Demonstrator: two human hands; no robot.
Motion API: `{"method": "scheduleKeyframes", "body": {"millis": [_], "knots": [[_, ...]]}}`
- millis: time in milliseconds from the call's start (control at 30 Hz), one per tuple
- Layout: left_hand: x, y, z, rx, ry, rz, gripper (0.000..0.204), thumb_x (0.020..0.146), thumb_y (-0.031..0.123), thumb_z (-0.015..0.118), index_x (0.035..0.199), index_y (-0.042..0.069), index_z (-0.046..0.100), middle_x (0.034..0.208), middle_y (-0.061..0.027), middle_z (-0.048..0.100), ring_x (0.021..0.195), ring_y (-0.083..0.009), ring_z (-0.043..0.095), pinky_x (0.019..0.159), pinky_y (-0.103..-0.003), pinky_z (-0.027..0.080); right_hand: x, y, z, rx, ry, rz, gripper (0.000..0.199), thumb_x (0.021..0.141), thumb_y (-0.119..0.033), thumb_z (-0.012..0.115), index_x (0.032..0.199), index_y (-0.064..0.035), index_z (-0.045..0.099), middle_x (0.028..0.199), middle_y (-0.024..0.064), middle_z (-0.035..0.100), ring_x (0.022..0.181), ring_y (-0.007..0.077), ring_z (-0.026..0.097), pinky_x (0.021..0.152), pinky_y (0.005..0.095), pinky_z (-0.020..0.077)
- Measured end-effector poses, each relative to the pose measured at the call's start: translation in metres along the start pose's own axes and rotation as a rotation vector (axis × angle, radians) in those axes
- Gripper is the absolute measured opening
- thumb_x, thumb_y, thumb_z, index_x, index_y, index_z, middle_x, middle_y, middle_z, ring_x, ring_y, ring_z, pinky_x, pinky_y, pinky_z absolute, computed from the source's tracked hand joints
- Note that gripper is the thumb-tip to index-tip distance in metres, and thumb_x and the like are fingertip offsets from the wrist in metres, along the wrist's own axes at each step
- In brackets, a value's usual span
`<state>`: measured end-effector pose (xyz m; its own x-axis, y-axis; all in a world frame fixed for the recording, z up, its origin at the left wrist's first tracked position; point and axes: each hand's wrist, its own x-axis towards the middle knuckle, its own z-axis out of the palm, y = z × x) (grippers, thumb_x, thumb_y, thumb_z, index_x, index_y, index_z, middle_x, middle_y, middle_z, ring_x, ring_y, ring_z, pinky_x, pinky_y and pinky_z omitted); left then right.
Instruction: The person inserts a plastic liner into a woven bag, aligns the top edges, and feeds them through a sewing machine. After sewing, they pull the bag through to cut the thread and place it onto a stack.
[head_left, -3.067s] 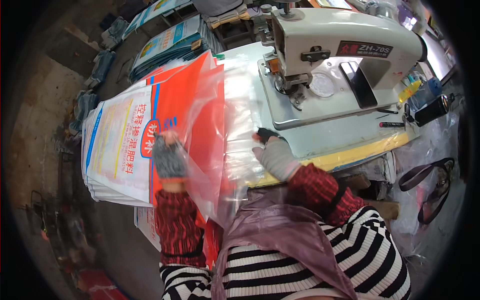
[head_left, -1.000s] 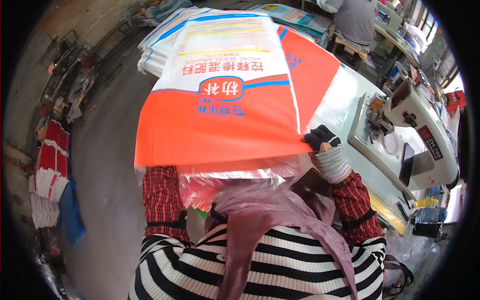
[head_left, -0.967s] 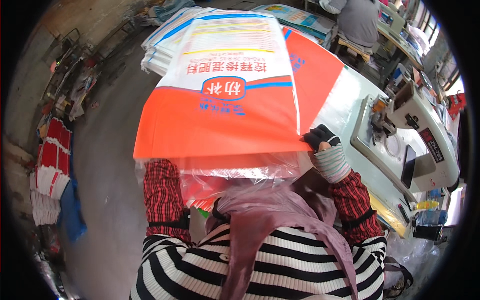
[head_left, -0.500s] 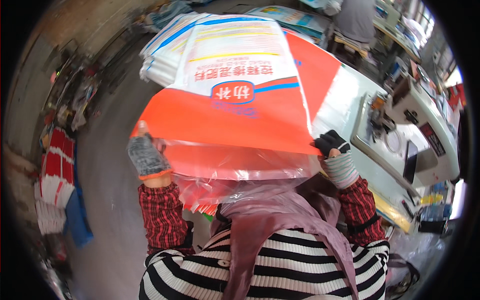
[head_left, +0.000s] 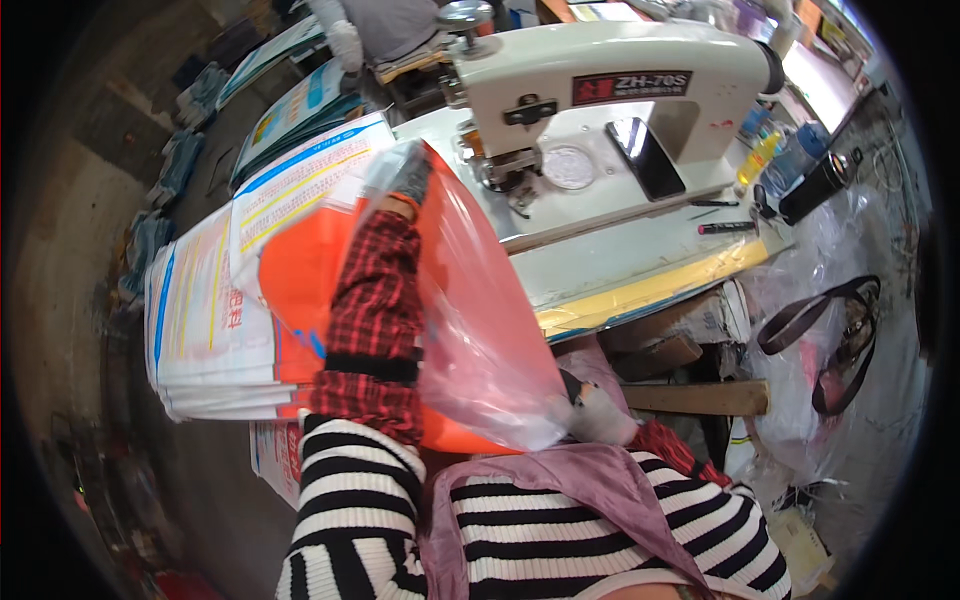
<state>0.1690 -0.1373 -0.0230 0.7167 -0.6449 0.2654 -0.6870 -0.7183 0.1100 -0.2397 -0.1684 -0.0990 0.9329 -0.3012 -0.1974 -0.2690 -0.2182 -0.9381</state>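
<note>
An orange-red woven sack with a clear plastic liner stretches between my two hands in front of the sewing machine. My left hand, in a grey glove with an orange cuff, reaches forward and grips the sack's far end beside the machine's needle area. Clear film partly covers those fingers. Low and close to my body, my right hand holds the near end of the sack, its glove slightly blurred. Left of my sleeve lies a stack of printed white and orange sacks.
On the machine table lie a phone and a black marker. Bottles stand at its right end. A black strap hangs over clear plastic at the right. Another person sits beyond the table.
The view has turned right toward the sewing machine. The sack has swung from lying across in front of me to running forward, left hand far and right hand near.
</note>
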Motion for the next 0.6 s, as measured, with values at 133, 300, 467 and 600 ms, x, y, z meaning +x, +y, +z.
{"method": "scheduleKeyframes", "body": {"millis": [133,300,467,600], "knots": [[-0.026,0.046,0.051,0.193,-0.077,0.049,0.024,0.085,0.028,0.047,0.086,0.010,0.063,0.087,-0.0110,0.064,0.082,-0.0259,0.061,0.069,-0.037,0.048,-0.046,0.051,-0.026,-0.529,0.009,0.535,0.037,0.082,-0.039,0.052,0.098,-0.0069,0.060,0.079,0.0167,0.063,0.069,0.0325,0.061,0.058,0.0433,0.0459],[-0.040,0.061,0.087,-0.226,-0.338,-0.088,0.025,0.085,0.026,0.046,0.090,0.010,0.064,0.093,-0.0107,0.064,0.090,-0.0258,0.060,0.075,-0.036,0.048,-0.041,0.055,-0.039,-0.943,-0.052,0.027,0.031,0.082,-0.038,0.050,0.090,-0.0099,0.061,0.069,0.0130,0.059,0.059,0.0276,0.058,0.047,0.0431,0.0419],[-0.011,0.044,0.097,-0.383,-0.479,0.038,0.026,0.085,0.024,0.045,0.090,0.009,0.065,0.093,-0.0115,0.064,0.090,-0.0269,0.061,0.077,-0.037,0.047,0.012,0.034,-0.035,-0.742,-0.255,-0.280,0.014,0.073,-0.021,0.054,0.082,-0.0146,0.062,0.057,0.0078,0.051,0.047,0.0264,0.051,0.037,0.0417,0.0363],[-0.030,0.023,0.095,-0.521,-0.575,0.138,0.026,0.084,0.022,0.044,0.090,0.008,0.065,0.093,-0.0122,0.064,0.089,-0.0278,0.061,0.078,-0.038,0.047,0.096,-0.018,-0.022,-0.800,-0.089,-0.277,0.017,0.075,-0.011,0.052,0.077,0.0018,0.064,0.079,0.0194,0.060,0.071,0.0322,0.064,0.056,0.0396,0.0520]]}}
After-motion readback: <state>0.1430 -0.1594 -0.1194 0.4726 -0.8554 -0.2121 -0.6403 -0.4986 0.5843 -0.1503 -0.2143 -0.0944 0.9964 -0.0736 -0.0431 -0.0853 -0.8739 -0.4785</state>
